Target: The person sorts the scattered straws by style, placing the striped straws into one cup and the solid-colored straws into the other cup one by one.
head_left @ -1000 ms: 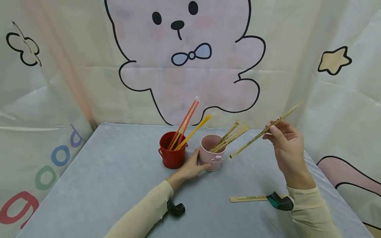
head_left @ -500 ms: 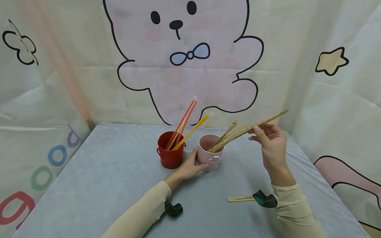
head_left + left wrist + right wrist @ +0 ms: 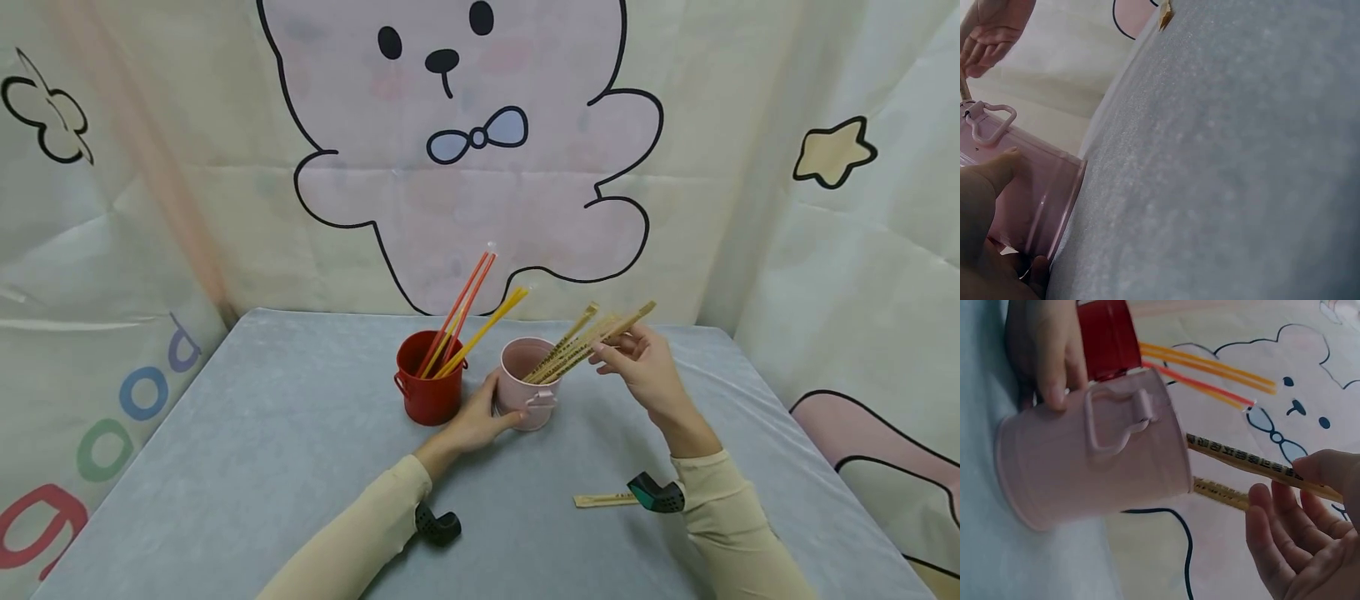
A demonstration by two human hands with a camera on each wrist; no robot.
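My left hand holds the small pink metal bucket low on its side, thumb in front and fingers around the back. The bucket stands upright on the table. In the head view my right hand is just right of its mouth. Between thumb and fingers it pinches a thin straw in a printed brown paper sleeve. The straw slants, its lower end inside the bucket. Several similar paper-wrapped straws lean over the bucket's right rim.
A red bucket stands just left of the pink one, with yellow straws and red straws leaning out. Another paper-wrapped straw lies near the front of the grey cloth-covered table, partly behind the right wrist camera.
My right hand has moved left and slightly down, bringing the paper-wrapped straw from the air into the pink bucket. My left hand keeps its hold on the bucket.
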